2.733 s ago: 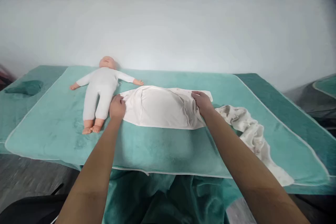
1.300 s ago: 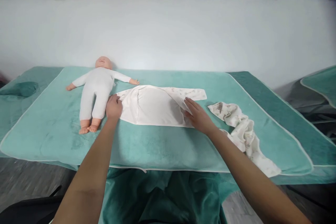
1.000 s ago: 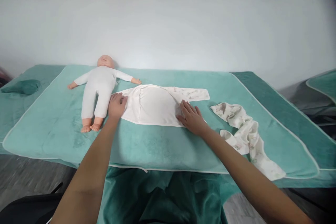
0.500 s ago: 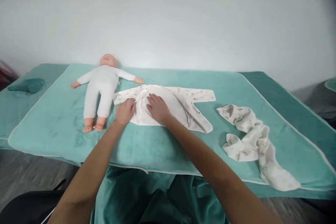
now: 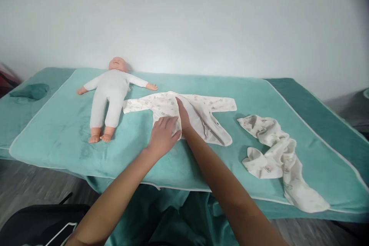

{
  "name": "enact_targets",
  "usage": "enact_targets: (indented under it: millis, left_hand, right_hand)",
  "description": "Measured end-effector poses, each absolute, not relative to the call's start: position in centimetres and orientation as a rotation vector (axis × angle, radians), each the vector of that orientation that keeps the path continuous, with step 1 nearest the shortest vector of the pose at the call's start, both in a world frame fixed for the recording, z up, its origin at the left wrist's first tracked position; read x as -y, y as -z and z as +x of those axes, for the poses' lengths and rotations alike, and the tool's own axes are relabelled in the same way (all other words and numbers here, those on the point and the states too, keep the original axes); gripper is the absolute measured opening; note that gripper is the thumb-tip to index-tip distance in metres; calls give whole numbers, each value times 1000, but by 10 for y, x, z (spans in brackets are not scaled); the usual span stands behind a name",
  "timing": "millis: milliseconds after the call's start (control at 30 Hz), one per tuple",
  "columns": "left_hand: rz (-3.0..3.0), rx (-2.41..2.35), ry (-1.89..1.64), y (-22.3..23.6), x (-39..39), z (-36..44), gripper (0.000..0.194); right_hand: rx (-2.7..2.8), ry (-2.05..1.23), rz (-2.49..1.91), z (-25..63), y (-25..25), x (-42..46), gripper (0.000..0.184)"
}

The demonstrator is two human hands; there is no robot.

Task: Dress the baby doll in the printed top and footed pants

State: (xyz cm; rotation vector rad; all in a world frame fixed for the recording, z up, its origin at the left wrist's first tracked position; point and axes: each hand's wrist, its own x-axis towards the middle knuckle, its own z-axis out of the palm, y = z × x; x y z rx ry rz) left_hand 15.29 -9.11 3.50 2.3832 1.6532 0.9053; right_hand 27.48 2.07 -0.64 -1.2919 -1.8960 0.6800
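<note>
A white baby shirt (image 5: 164,102) with a small print lies spread on the bed, sleeves out to both sides. Its left front panel lies folded over toward the middle, print side up; the right part shows its plain inside. My left hand (image 5: 165,135) is closed on the lower edge of the left panel, the fingertips partly lost in the cloth. My right hand (image 5: 183,114) stands edge-on at the shirt's middle, fingers stretched out along the panel's edge. A baby doll (image 5: 111,88) in a white body suit lies on its back to the left.
Crumpled printed baby trousers (image 5: 276,150) lie on the right side of the green bed cover (image 5: 72,123). A white wall (image 5: 184,30) rises behind the bed. A black seat (image 5: 37,225) is at the lower left, and a green cushion (image 5: 30,91) lies far left.
My left hand has drawn the shirt's left front panel rightward over the middle. My right hand has turned from lying flat to edge-on and shifted slightly right.
</note>
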Motion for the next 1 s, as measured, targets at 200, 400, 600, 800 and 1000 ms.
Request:
enact_targets:
  millis: [200,400,600,800,1000]
  left_hand:
    - [2447,-1700,-795,-10,116,130,33]
    - [2389,-1717,-995,7,128,116,16]
    - [2323,-1692,-999,8,128,113,21]
    - [2284,-1759,-996,10,128,115,21]
    - [2251,-1770,-1228,15,134,112,23]
  right_hand:
    - [1513,-960,-1227,280,1,-17,72]
    - [1433,-1018,-1262,279,1,-15,62]
    - [1501,-957,-1191,278,6,-20,43]
    - [1593,-811,-1258,277,6,-23,54]
    - [1584,-824,-1269,278,7,-22,56]
